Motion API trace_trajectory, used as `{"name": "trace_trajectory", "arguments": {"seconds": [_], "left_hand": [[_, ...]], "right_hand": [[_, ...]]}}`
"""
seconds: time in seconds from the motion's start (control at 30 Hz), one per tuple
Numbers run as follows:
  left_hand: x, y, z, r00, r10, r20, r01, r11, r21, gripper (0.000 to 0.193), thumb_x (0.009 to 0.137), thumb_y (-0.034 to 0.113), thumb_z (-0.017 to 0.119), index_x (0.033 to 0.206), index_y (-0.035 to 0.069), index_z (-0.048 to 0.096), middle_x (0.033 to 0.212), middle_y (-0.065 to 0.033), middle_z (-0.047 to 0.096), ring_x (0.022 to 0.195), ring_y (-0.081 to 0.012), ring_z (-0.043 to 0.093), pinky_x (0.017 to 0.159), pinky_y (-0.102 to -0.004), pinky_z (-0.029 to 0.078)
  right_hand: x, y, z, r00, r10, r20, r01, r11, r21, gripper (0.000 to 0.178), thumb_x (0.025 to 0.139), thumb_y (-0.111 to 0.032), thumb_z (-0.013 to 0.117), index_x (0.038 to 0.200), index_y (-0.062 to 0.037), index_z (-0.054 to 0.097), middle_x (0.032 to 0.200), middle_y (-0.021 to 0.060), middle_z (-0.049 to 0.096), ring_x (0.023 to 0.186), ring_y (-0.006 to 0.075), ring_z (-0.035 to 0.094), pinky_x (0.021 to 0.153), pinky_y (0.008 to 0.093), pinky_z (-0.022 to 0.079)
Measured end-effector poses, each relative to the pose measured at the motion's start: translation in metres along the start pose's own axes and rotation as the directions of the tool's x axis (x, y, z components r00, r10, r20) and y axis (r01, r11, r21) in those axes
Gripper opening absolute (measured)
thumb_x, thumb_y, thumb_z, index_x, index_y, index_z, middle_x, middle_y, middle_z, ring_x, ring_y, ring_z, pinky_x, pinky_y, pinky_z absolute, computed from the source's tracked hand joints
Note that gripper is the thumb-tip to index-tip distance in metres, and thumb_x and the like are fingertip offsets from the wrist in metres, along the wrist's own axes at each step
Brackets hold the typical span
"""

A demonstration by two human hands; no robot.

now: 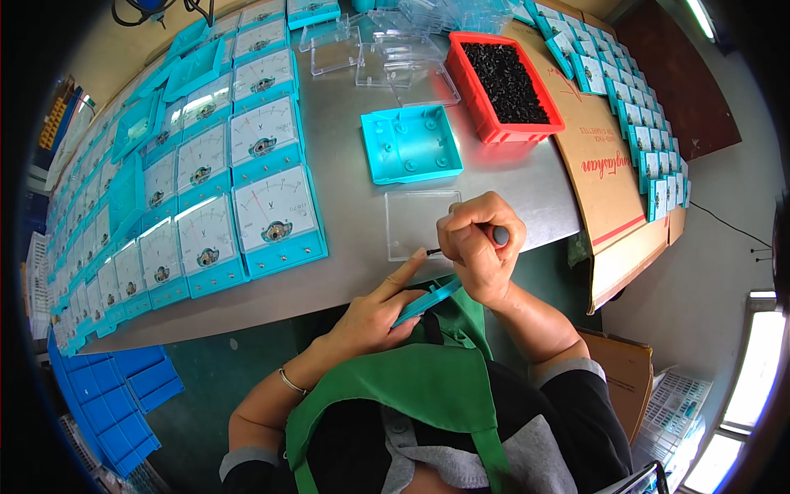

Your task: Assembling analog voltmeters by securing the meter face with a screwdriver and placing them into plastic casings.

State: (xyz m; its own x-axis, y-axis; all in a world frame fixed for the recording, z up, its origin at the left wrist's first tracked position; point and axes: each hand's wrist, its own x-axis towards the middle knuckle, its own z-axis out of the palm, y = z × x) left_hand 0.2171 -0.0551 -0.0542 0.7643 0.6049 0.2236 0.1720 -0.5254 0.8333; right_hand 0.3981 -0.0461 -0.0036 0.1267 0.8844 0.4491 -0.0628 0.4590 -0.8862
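My right hand (485, 243) is closed around a screwdriver (500, 235), its grey rounded handle end showing and its dark tip pointing left. My left hand (377, 314) grips a teal plastic meter case (428, 303), held tilted on edge at the table's front. Its index finger stretches out to the screwdriver's tip, where a small dark piece, perhaps a screw, is hard to make out. Just beyond my hands a clear plastic cover (411, 216) lies on the metal table. An empty teal case (411, 146) with round posts inside sits behind it.
Rows of teal voltmeters (274, 206) cover the table's left side, some topped by loose teal cases (197, 70). A red bin (547, 123) of small black parts stands at the back right. Clear covers (395, 62) pile up behind. More meters (650, 136) rest on cardboard (605, 198).
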Motion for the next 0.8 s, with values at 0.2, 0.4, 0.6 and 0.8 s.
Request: {"name": "trace_trajectory", "arguments": {"seconds": [0.2, 0.4, 0.6, 0.8], "left_hand": [[-0.022, 0.008, -0.017, 0.977, -0.213, -0.019, 0.203, 0.952, -0.231, 0.034, 0.076, 0.008, 0.068, 0.108, 0.001, 0.059, 0.097, -0.0133, 0.065, 0.084, -0.0271, 0.065, 0.076, -0.0311, 0.051], [-0.035, 0.027, -0.018, 0.855, -0.433, -0.284, 0.258, 0.832, -0.491, 0.029, 0.080, 0.009, 0.066, 0.104, -0.004, 0.058, 0.091, -0.0082, 0.065, 0.081, -0.0133, 0.062, 0.072, -0.0289, 0.051], [-0.014, 0.033, -0.038, 0.810, -0.509, -0.292, 0.126, 0.637, -0.760, 0.034, 0.084, 0.010, 0.064, 0.111, -0.005, 0.051, 0.098, -0.0140, 0.062, 0.081, -0.0201, 0.065, 0.066, -0.0338, 0.057], [-0.007, 0.036, -0.054, 0.832, -0.537, -0.137, 0.169, 0.480, -0.861, 0.039, 0.083, 0.011, 0.065, 0.115, -0.004, 0.048, 0.102, -0.0135, 0.061, 0.086, -0.0219, 0.064, 0.063, -0.0352, 0.057]], "right_hand": [[0.004, 0.000, 0.006, 0.999, 0.018, -0.036, -0.020, 0.998, -0.058, 0.013, 0.082, 0.009, 0.040, 0.084, 0.0032, 0.052, 0.058, 0.0040, 0.048, 0.045, 0.0067, 0.038, 0.042, 0.0233, 0.030], [-0.001, -0.002, 0.007, 0.998, -0.046, -0.050, 0.040, 0.991, -0.125, 0.012, 0.085, 0.007, 0.042, 0.085, 0.0026, 0.053, 0.061, 0.0024, 0.049, 0.050, 0.0063, 0.043, 0.046, 0.0225, 0.033], [0.009, -0.026, -0.006, 0.995, 0.081, 0.060, -0.086, 0.992, 0.090, 0.011, 0.085, 0.001, 0.047, 0.091, 0.0038, 0.055, 0.063, 0.0020, 0.051, 0.051, 0.0060, 0.044, 0.047, 0.0215, 0.036], [0.001, -0.018, -0.052, 0.875, 0.222, 0.431, 0.214, 0.622, -0.753, 0.046, 0.074, -0.014, 0.070, 0.118, -0.0096, 0.059, 0.126, 0.0239, 0.050, 0.077, 0.0320, 0.060, 0.071, 0.0365, 0.053]]}}
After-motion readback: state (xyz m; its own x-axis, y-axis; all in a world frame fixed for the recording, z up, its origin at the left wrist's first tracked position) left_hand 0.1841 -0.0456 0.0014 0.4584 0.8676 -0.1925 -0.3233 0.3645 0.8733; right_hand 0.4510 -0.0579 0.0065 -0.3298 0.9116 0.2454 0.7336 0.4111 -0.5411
